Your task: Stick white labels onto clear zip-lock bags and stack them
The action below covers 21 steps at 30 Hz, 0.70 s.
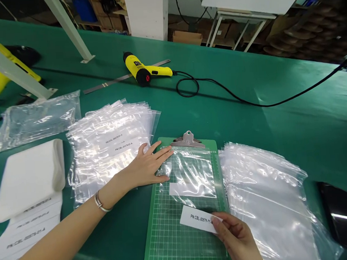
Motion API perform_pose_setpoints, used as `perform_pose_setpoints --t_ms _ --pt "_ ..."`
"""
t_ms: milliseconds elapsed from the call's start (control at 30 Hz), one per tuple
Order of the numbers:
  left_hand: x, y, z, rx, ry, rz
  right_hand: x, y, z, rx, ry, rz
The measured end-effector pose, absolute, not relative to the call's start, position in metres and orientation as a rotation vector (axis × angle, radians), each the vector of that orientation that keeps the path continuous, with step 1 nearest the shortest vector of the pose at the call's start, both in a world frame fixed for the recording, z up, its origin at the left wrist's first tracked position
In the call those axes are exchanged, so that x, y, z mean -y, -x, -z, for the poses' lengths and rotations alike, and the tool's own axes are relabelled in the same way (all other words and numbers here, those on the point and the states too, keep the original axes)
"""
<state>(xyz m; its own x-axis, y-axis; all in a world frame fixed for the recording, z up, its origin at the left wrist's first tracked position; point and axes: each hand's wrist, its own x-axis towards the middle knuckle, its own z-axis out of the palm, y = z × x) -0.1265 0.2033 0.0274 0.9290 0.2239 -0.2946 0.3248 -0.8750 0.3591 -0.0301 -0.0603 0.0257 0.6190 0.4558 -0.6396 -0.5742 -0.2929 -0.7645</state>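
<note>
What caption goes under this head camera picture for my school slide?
Left hand presses a zip bag on a green clipboard while the right hand holds a white label.

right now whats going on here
A person is working with both hands. Their left hand lies flat on a clear zip bag on a green grid clipboard, and their right hand holds a printed white label over the clipboard. Labelled bags are stacked to the left, more clear bags lie to the right, and a yellow hot-air gun sits further back.
</note>
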Motion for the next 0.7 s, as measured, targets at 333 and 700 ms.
perform_pose_setpoints --t_ms 333,700 --pt "-0.203 0.128 -0.017 -0.369 -2.798 0.298 0.064 0.027 -0.019 -0.072 1.537 -1.039" --pt "-0.204 0.126 -0.028 -0.286 -2.811 0.457 0.064 -0.004 -0.026 -0.241 1.546 -1.0"
